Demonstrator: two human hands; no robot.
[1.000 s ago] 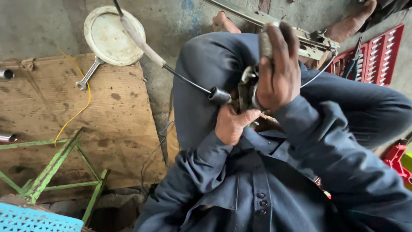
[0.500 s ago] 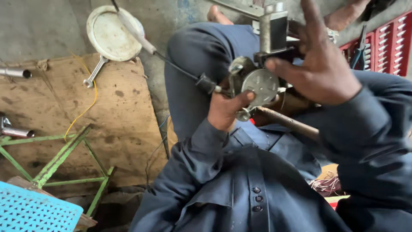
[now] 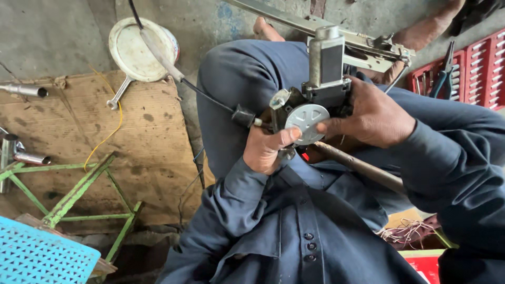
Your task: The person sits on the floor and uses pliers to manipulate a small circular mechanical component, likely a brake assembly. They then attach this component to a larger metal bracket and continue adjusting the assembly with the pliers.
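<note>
A grey metal motor unit (image 3: 321, 87) with a round ribbed cover disc (image 3: 306, 122) and an upright cylindrical housing rests over my lap. My left hand (image 3: 268, 150) grips its lower left side, thumb on the disc's rim. My right hand (image 3: 376, 118) holds the right side of the unit, fingertips at the disc's edge. A black cable (image 3: 208, 94) with a rubber boot (image 3: 243, 114) runs from the unit up and left. A brown wooden handle (image 3: 363, 167) pokes out beneath the unit towards the lower right.
A white lidded tin (image 3: 139, 50) and a spanner (image 3: 118, 94) lie on brown cardboard (image 3: 68, 137). Metal tubes (image 3: 23, 90), a green angle-iron frame (image 3: 79, 194) and a blue perforated crate (image 3: 42, 257) are at left. A red socket tray with pliers (image 3: 447, 66) stands at right. Behind it lies a metal rail (image 3: 363, 44).
My right hand came down off the top of the unit to its right side, uncovering the disc and the cylindrical housing. The view shifted slightly left.
</note>
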